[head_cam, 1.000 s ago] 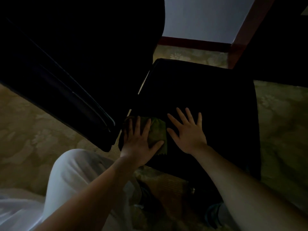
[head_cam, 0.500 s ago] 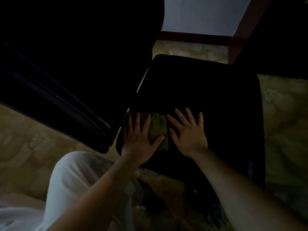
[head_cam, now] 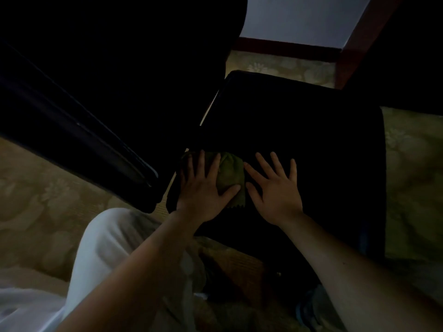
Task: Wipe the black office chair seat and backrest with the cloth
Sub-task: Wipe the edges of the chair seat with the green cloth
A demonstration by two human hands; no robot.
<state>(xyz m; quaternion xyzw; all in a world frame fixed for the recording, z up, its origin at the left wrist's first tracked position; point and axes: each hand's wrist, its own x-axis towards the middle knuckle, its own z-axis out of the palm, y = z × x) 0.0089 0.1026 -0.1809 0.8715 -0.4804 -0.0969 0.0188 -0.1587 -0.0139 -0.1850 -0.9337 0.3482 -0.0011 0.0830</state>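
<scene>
The black chair seat [head_cam: 311,130] fills the middle of the dim head view, and its black backrest [head_cam: 115,75] rises at the upper left. A green cloth [head_cam: 230,172] lies on the seat's near left corner. My left hand [head_cam: 203,188] presses flat on the cloth with fingers spread, covering most of it. My right hand [head_cam: 275,190] rests flat on the bare seat just right of the cloth, fingers apart and holding nothing.
A black armrest [head_cam: 79,140] slants from the left edge toward the seat's near left corner. Patterned beige carpet [head_cam: 48,212] surrounds the chair. A red-brown baseboard [head_cam: 287,47] and post [head_cam: 359,44] stand beyond. My white-trousered knee [head_cam: 107,248] is at lower left.
Both hands have stayed flat on the seat; the left hand with the cloth has shifted slightly away from me. The view has drifted a little.
</scene>
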